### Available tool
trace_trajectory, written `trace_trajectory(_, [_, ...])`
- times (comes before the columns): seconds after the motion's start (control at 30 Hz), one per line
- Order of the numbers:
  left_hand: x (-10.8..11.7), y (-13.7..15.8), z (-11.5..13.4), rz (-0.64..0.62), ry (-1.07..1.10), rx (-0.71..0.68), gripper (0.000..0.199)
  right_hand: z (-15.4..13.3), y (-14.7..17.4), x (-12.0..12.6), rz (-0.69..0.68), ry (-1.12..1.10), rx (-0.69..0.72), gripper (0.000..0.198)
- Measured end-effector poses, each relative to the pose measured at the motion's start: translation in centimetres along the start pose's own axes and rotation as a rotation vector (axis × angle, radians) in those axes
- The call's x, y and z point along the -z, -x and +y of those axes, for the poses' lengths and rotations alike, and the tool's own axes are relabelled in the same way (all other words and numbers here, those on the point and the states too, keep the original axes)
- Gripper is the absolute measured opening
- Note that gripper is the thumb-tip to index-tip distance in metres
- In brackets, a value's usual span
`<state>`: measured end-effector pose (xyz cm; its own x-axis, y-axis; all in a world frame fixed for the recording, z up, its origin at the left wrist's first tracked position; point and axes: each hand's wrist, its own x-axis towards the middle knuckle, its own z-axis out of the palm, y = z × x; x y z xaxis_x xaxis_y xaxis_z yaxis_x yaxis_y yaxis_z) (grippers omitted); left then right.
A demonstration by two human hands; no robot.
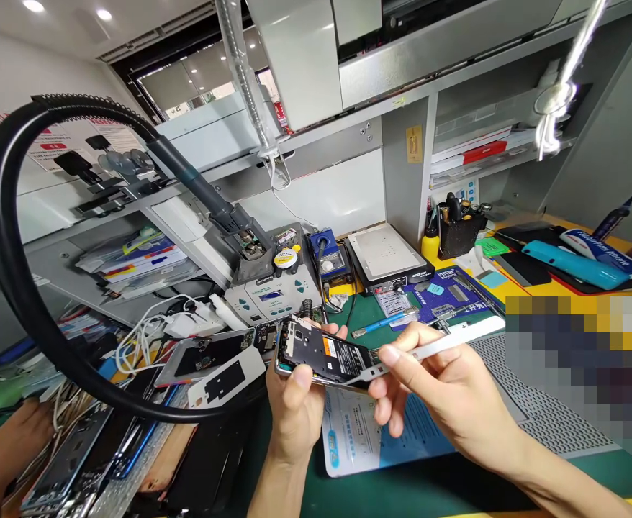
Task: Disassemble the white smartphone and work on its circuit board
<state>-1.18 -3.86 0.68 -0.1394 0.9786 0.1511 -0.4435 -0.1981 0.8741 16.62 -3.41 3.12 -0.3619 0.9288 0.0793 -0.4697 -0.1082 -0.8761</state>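
Note:
An opened smartphone point(316, 345) lies tilted in my left hand point(294, 410), thumb on its near edge and fingers behind it. Its back cover is off, and a black battery point(342, 360) with an orange label shows inside. My right hand point(450, 388) grips a flat grey pry tool point(435, 349) between thumb and fingers. The tool's thin tip rests at the battery's near edge; whether it reaches underneath cannot be made out. Below the phone, a blue and white printed mat point(348, 439) lies on the green work mat point(316, 489).
A black hose point(3, 237) loops across the left side. Behind the phone stand a hot-air station point(267, 295) and a heating plate point(386, 252). A blue pen-like tool point(384, 321) lies nearby. Loose phone parts point(229, 378) crowd the left, where another person's hand point(29, 432) shows.

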Motion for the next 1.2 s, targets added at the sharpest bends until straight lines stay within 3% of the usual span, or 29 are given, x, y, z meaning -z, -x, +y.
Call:
trace_trajectory(0.2, [-0.8,0.3,-0.1,0.057,-0.008,-0.133,0.038,0.1,0.0,0.0,0.032,0.018,0.007,0.031])
trace_trajectory(0.47, [-1.0,0.2,-0.2,0.094,-0.036,-0.192,0.038,0.8,0.4,0.1,0.060,0.108,0.074,0.025])
trace_trajectory(0.53, [-0.9,0.3,-0.4,0.100,-0.037,-0.203,0.039,1.2,0.6,0.3,0.076,0.240,0.177,0.018])
trace_trajectory(0.63, [-0.8,0.4,-0.7,0.130,-0.040,-0.208,0.041,1.3,0.9,0.3,0.082,0.581,0.461,0.009])
trace_trajectory(0.77, [-0.8,0.6,-1.0,0.188,-0.045,-0.187,0.043,1.2,1.0,-0.2,0.052,0.821,0.806,0.026])
trace_trajectory(0.93, [-0.7,0.5,-1.1,0.196,-0.036,-0.176,0.040,2.1,0.9,0.2,-0.102,0.955,0.911,0.036])
trace_trajectory(1.03, [-0.6,0.5,-1.2,0.210,-0.023,-0.167,0.040,2.4,0.8,0.4,-0.171,1.038,0.930,0.030])
trace_trajectory(1.2, [-0.4,0.4,-1.5,0.224,-0.013,-0.210,0.039,2.3,0.9,0.0,-0.130,0.944,0.945,0.020])
